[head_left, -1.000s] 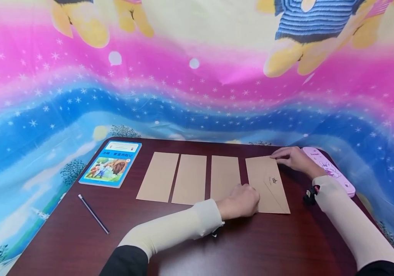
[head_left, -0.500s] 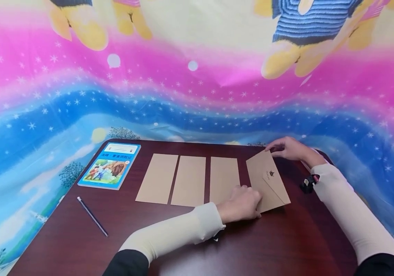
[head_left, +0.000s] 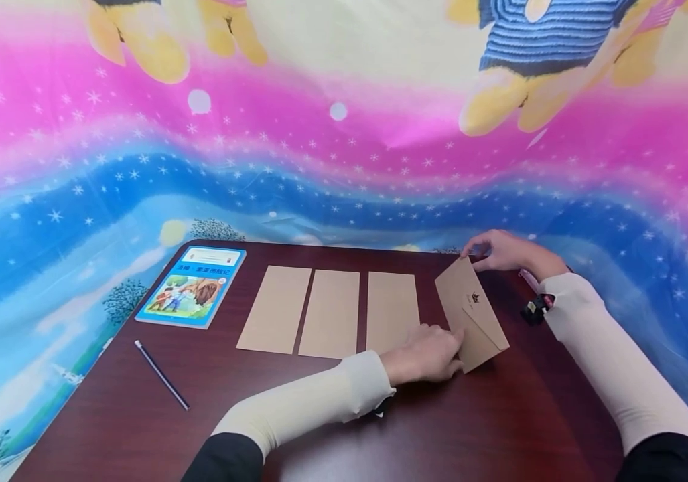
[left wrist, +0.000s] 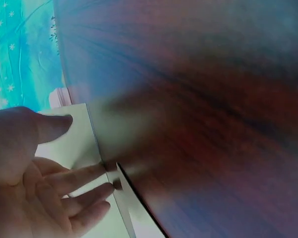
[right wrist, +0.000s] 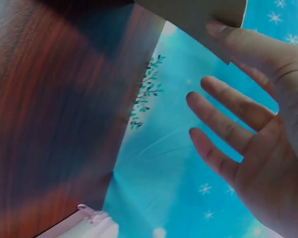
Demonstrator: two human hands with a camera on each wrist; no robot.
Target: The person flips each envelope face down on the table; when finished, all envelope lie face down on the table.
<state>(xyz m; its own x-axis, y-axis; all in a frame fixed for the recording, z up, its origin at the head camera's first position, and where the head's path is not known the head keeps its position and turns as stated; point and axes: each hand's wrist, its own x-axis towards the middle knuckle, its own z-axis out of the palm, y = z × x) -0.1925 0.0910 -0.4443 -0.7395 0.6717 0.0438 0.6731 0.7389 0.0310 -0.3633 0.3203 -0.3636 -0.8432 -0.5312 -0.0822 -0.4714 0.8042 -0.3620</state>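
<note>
A brown paper envelope (head_left: 470, 314), with a pointed flap and a small dark crown print, stands tilted up off the table at the right. My right hand (head_left: 509, 253) pinches its top corner between thumb and index finger; in the right wrist view the other fingers (right wrist: 228, 124) spread away from the paper. At the envelope's near left corner is my left hand (head_left: 431, 355), index finger extended against the paper. The left wrist view shows that hand's thumb (left wrist: 54, 128) apart from its fingers. Three plain brown rectangles, like envelopes face down (head_left: 331, 311), lie flat in a row.
A blue picture-covered book (head_left: 187, 288) lies at the far left, with a slim dark pen or pencil (head_left: 163, 375) nearer. Behind the right forearm, a pink case (head_left: 527, 278) is mostly hidden. A printed curtain (head_left: 319, 167) hangs behind the dark wooden table (head_left: 319, 428).
My right hand has lifted the envelope's far end and tilted it up from lying flat. My left hand has shifted slightly right, its index finger now extended along the envelope.
</note>
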